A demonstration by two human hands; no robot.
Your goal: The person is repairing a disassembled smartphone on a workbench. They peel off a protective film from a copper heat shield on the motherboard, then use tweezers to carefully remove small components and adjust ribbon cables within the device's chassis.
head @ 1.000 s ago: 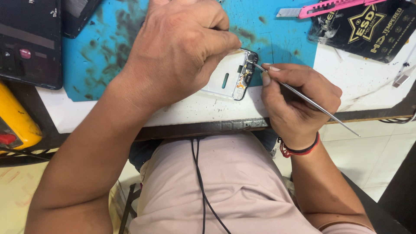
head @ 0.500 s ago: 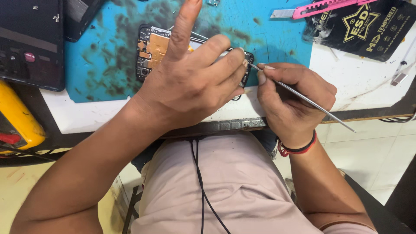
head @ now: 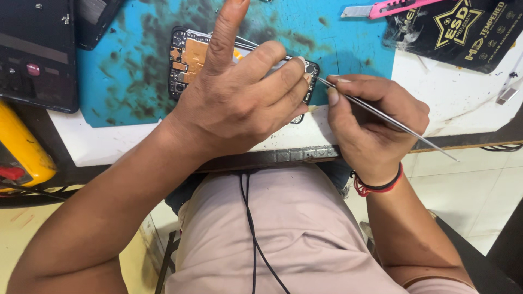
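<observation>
Left hand (head: pixel 239 103) presses down on an opened phone (head: pixel 188 57), fingers gripping its edge. Right hand (head: pixel 376 125) pinches metal tweezers (head: pixel 381 115), tip at the phone's corner.

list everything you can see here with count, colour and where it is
phone: 1, black frame, back off, orange and dark parts showing, on the mat under the left hand
tweezers: 1, silver, in the right hand, tip at the phone's near right corner
mat: 1, blue, stained dark, on the bench
bench: 1, white top with dark front edge
knife: 1, pink utility knife, top edge right of centre
packet: 1, black with gold print, top right
device: 1, black, top left
meter: 1, yellow, left edge
cable: 1, black, down the lap
wristband: 1, red and black, right wrist
left hand: 1, pressing on the phone
right hand: 1, gripping the tweezers
</observation>
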